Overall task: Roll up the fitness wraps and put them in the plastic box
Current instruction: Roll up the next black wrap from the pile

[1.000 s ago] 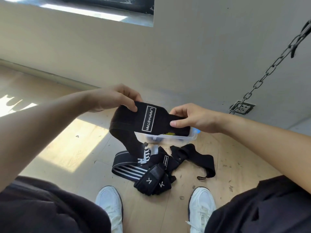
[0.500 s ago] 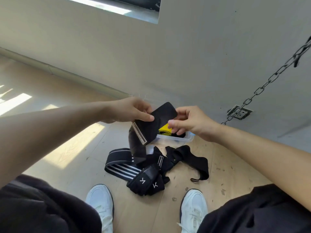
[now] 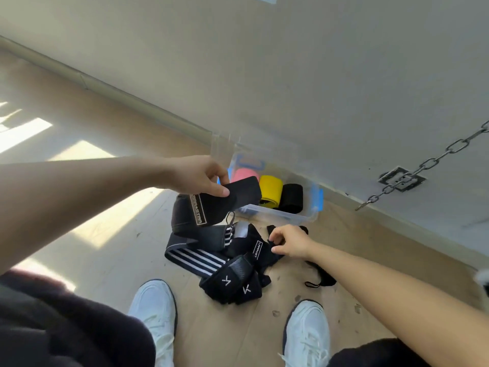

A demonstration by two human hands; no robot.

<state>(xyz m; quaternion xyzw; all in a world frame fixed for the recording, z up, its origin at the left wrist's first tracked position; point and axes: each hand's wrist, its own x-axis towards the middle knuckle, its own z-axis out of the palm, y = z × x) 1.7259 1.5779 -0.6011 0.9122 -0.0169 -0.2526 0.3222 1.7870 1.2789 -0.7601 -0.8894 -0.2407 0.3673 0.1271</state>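
White sneakers (image 3: pixel 153 311), black clothing (image 3: pixel 53 329), bare forearms (image 3: pixel 105 192).

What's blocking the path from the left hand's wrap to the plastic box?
Nothing visible. The left hand holds the wrap right by the open plastic box; a pink roll, yellow roll and black roll sit inside.

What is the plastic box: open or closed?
Open: no lid on the plastic box; pink roll, yellow roll, black roll visible inside.

Black wraps (image 3: pixel 230 284); white-striped black wrap (image 3: pixel 195 258); pink roll (image 3: pixel 242 174), yellow roll (image 3: pixel 271 190), black roll (image 3: pixel 291 196); clear blue-latched box (image 3: pixel 280 215); white shoes (image 3: pixel 156 305).
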